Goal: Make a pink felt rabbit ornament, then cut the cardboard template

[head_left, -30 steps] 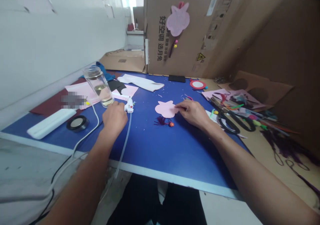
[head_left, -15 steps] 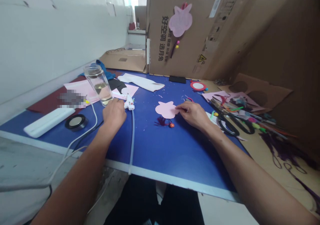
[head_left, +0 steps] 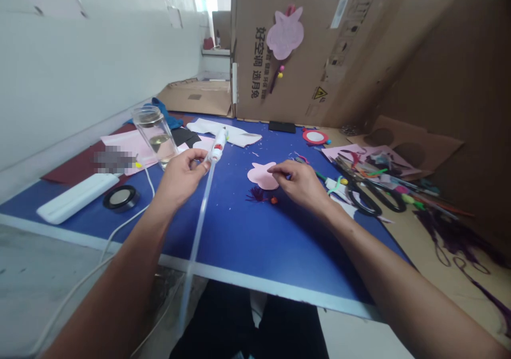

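Observation:
My left hand (head_left: 184,175) grips a small white glue gun (head_left: 218,145) raised over the blue table, with a long translucent glue stick (head_left: 200,220) trailing from its back end past the near edge. Over the right part of a pink paper cutout (head_left: 261,176) is my right hand (head_left: 299,182), its thumb and fingers pinched together; whether they hold anything is too small to tell. Just below the cutout lie a dark purple tassel (head_left: 256,194) and an orange bead (head_left: 273,200).
A glass jar (head_left: 157,138) with liquid, a roll of black tape (head_left: 121,197) and a white power strip (head_left: 75,198) stand left. Black-handled scissors (head_left: 364,197) and craft scraps lie right. Behind rises a cardboard panel (head_left: 311,45) bearing a pink cutout (head_left: 285,34).
My left hand has lifted the glue gun from the table, and its stick has swung left at the near end. My right hand has moved slightly left over the cutout.

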A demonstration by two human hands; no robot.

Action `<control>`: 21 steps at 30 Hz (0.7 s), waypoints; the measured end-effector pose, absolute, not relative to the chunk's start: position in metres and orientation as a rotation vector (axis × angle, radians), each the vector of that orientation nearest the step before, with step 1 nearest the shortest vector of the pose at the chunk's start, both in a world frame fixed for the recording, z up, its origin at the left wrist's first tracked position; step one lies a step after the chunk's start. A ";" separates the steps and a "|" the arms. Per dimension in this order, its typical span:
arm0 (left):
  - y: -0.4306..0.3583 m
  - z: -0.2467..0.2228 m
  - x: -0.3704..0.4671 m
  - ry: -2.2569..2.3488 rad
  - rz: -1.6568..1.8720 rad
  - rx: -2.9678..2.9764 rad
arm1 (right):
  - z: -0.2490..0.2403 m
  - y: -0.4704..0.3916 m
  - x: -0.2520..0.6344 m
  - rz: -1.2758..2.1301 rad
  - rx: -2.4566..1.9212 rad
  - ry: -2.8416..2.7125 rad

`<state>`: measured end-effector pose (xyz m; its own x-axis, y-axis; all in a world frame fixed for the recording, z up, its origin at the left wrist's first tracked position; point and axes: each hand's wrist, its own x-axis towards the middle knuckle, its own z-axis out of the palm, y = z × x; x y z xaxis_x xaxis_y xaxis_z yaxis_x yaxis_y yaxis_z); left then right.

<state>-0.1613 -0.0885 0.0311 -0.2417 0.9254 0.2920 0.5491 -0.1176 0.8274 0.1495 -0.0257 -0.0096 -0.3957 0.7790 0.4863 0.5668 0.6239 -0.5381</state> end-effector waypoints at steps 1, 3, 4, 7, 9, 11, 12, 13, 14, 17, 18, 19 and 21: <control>-0.088 0.031 -0.161 1.664 1.346 1.563 | -0.008 -0.028 0.146 0.406 -1.039 -2.094; -0.087 0.028 -0.160 1.470 1.402 1.466 | -0.006 -0.032 0.139 0.478 -1.019 -2.055; -0.086 0.026 -0.160 1.396 1.417 1.436 | -0.006 -0.033 0.137 0.511 -1.008 -2.038; -0.085 0.020 -0.158 1.294 1.443 1.391 | 0.000 -0.038 0.129 0.604 -0.987 -1.971; -0.086 0.018 -0.156 1.299 1.446 1.376 | 0.007 -0.042 0.123 0.694 -0.989 -1.891; -0.088 0.018 -0.151 1.338 1.443 1.367 | 0.018 -0.045 0.115 0.816 -0.994 -1.777; -0.090 0.018 -0.149 1.366 1.436 1.371 | 0.023 -0.046 0.111 0.878 -0.989 -1.721; -0.093 0.019 -0.146 1.402 1.427 1.388 | 0.028 -0.046 0.106 0.934 -0.979 -1.671; -0.095 0.019 -0.143 1.445 1.416 1.426 | 0.033 -0.046 0.101 0.974 -0.963 -1.629; -0.101 0.021 -0.135 1.598 1.392 1.669 | 0.042 -0.045 0.088 1.046 -0.952 -1.549; -0.103 0.022 -0.133 1.643 1.393 1.764 | 0.044 -0.044 0.084 1.065 -0.960 -1.534; -0.104 0.022 -0.131 1.679 1.393 1.851 | 0.045 -0.043 0.081 1.083 -0.968 -1.522; -0.106 0.020 -0.129 1.718 1.386 1.988 | 0.046 -0.042 0.077 1.108 -0.980 -1.509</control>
<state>-0.1285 -0.1059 0.0204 -0.0965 0.8478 0.5215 0.6887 -0.3214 0.6499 0.0769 -0.0421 0.0457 -0.1900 0.9513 0.2429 0.0536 0.2570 -0.9649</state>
